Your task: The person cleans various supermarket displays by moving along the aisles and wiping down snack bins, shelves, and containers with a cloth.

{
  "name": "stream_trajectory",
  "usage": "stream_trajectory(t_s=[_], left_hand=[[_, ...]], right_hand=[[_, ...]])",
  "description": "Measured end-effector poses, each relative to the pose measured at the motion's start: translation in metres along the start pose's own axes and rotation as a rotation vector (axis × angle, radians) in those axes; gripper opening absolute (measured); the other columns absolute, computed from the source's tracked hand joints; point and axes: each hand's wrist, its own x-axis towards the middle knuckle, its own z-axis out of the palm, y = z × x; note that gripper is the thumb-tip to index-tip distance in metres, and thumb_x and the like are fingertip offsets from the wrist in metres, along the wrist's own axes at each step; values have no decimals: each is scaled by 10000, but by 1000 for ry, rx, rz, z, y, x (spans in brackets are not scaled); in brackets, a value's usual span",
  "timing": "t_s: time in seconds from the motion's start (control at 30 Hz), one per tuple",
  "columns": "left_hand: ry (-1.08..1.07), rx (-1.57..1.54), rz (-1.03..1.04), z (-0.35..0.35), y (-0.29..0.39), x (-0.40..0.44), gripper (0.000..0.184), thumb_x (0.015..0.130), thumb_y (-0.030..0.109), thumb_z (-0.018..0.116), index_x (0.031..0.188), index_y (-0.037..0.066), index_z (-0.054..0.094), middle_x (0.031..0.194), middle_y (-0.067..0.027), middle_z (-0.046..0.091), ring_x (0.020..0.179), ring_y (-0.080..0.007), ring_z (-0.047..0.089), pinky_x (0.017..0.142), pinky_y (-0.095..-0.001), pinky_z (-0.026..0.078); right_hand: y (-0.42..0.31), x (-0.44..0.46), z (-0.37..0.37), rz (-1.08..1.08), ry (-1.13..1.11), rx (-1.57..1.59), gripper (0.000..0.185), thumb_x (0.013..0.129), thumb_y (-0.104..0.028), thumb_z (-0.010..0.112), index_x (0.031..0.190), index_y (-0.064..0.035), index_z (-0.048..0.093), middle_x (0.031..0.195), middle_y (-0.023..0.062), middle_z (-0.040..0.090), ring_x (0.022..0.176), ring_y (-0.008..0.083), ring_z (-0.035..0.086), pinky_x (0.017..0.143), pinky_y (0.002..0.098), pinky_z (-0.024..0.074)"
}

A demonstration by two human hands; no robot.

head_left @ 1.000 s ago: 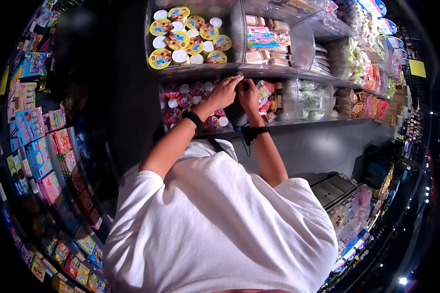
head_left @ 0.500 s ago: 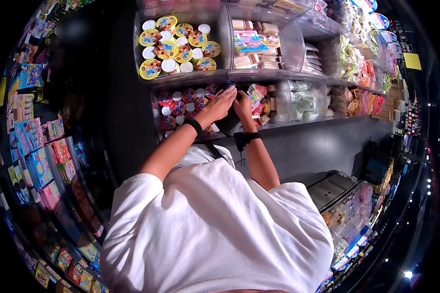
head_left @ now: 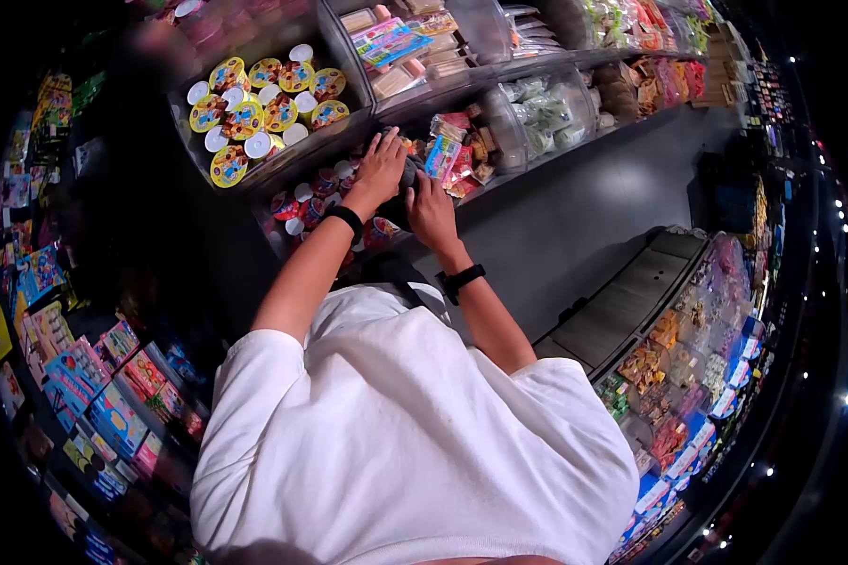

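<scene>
A dark grey, soft-looking item (head_left: 408, 176) lies between my hands over the front row of bins; its exact form is hard to make out. My left hand (head_left: 380, 169) rests at its left side with fingers stretched out and slightly apart. On the right, my right hand (head_left: 431, 209) has its fingers bent against the same item. Red-and-white round cups (head_left: 325, 181) fill the bin by my left hand. Colourful packets (head_left: 448, 151) lie just beyond my right fingers.
Behind are a bin of yellow-lidded cups (head_left: 245, 118) and a bin of pale packs (head_left: 398, 80). Bagged green sweets (head_left: 544, 118) sit to the right. Boxed goods (head_left: 85, 377) line the left, and a grey-topped display (head_left: 622, 301) stands at the lower right.
The view has turned, so the bins appear tilted and shifted left. My left fingers have spread. My right hand has moved down slightly relative to my left, and more of the dark item shows.
</scene>
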Motion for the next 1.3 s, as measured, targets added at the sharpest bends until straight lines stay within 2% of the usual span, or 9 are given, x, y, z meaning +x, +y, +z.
stream_trajectory(t_s=[0.1, 0.2, 0.33, 0.57, 0.7, 0.87, 0.97, 1.03, 1.3], left_hand=[[128, 42, 75, 24, 10, -2, 560, 686, 138, 745, 1190, 10, 539, 1302, -154, 524, 1391, -310, 342, 1181, -478, 218], [122, 173, 131, 27, 32, -13, 279, 860, 229, 608, 1085, 65, 613, 1160, -116, 589, 1269, -265, 456, 1167, -476, 217], [180, -9, 274, 50, 53, -30, 247, 875, 259, 572, 1008, 61, 635, 1008, -99, 606, 1117, -268, 537, 1170, -478, 213], [223, -173, 459, 39, 62, -70, 286, 774, 127, 622, 1042, 36, 581, 1161, -142, 597, 1245, -291, 496, 1130, -466, 292], [127, -110, 464, 26, 43, -50, 281, 801, 129, 558, 1071, 72, 611, 1182, -100, 608, 1252, -257, 505, 1127, -461, 296], [184, -116, 318, 2, -3, -20, 303, 870, 137, 508, 1149, 71, 605, 1217, -130, 597, 1270, -304, 486, 1122, -527, 287], [182, -176, 232, 27, -13, 1, 303, 886, 136, 485, 1152, 30, 585, 1238, -181, 576, 1285, -355, 465, 1122, -544, 278], [156, -171, 175, 12, 8, -8, 316, 898, 138, 462, 1146, -30, 560, 1222, -246, 560, 1284, -408, 450, 1112, -553, 295], [216, -72, 2, 45, 85, -29, 324, 844, 146, 544, 1114, -30, 579, 1206, -186, 565, 1346, -337, 396, 1138, -559, 265]], right_hand=[[-4, -11, -2, 29, -48, -73, 435, 843, -154, 598, 1226, 32, 509, 1066, 237, 571, 910, 403, 596, 763, 478, 496], [-21, -29, -2, 95, -53, -256, 415, 804, -131, 607, 1170, 43, 521, 1068, 236, 555, 972, 392, 556, 771, 471, 489], [-32, -75, 2, 163, -90, -391, 533, 803, -113, 592, 1268, 120, 476, 1096, 222, 541, 971, 348, 568, 749, 408, 510], [14, -142, 54, 287, -208, -93, 893, 728, -119, 684, 1405, 209, 206, 1132, 345, 483, 1004, 438, 568, 795, 435, 543], [-30, -116, 15, 407, -116, -31, 857, 752, -128, 656, 1425, 167, 215, 1151, 296, 486, 1023, 412, 569, 827, 465, 520], [-11, -70, -3, 147, 83, -118, 737, 728, -72, 664, 1425, -78, 423, 1124, 199, 513, 1001, 356, 567, 788, 417, 528], [8, -51, 8, 87, 88, -16, 713, 733, -49, 655, 1412, -57, 436, 1124, 203, 507, 1019, 371, 574, 809, 442, 526], [12, -56, 16, 134, 57, 53, 707, 740, -50, 654, 1414, -82, 442, 1111, 209, 508, 971, 376, 591, 813, 437, 522], [107, -77, -12, -265, -65, -93, 504, 861, -134, 571, 1357, -221, 540, 1062, 135, 563, 968, 284, 593, 767, 414, 482]])
